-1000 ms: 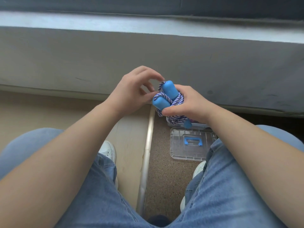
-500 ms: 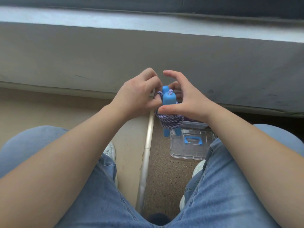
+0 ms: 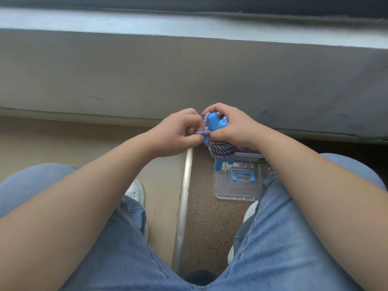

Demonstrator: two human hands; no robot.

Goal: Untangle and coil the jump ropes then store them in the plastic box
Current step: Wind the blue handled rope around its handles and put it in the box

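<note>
Fingers (image 3: 190,131) of the left hand pinch a rope loop beside the coiled jump rope (image 3: 220,151) the right hand (image 3: 233,127) grips; a slip could unravel it.

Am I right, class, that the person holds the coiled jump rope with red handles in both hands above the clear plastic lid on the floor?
Not quite: the head view shows blue handles, not red. Otherwise correct: the left hand and right hand hold the coiled jump rope above the clear plastic lid on the floor.
</note>
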